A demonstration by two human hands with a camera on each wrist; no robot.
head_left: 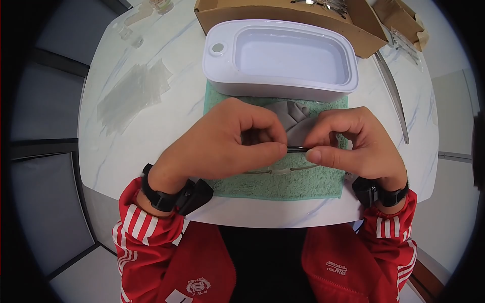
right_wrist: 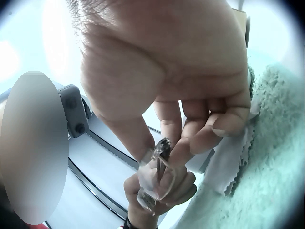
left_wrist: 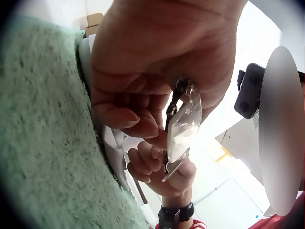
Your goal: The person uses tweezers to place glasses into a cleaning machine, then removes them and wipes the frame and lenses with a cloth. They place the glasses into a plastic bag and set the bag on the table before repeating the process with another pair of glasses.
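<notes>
Both hands hold a pair of eyeglasses (left_wrist: 186, 126) with clear lenses and dark, thin temples, low over a green towel (head_left: 308, 187). My left hand (head_left: 230, 139) pinches the glasses between thumb and fingers at one side. On the other side, thumb and fingertips of my right hand (head_left: 353, 144) grip them. The temples lie folded across between the hands in the head view, and the lenses face my body. A crumpled grey cloth (head_left: 290, 117) lies on the towel just beyond the fingertips. Parts of the frame are hidden behind the fingers.
Behind the cloth stands a white oblong basin (head_left: 217, 76), partly on the towel. A cardboard box (head_left: 242, 11) with more eyeglasses is at the back. Clear plastic sleeves (head_left: 134, 96) lie at left, small bottles (head_left: 134, 39) beyond them. At right lies a curved metal strip (head_left: 393, 93).
</notes>
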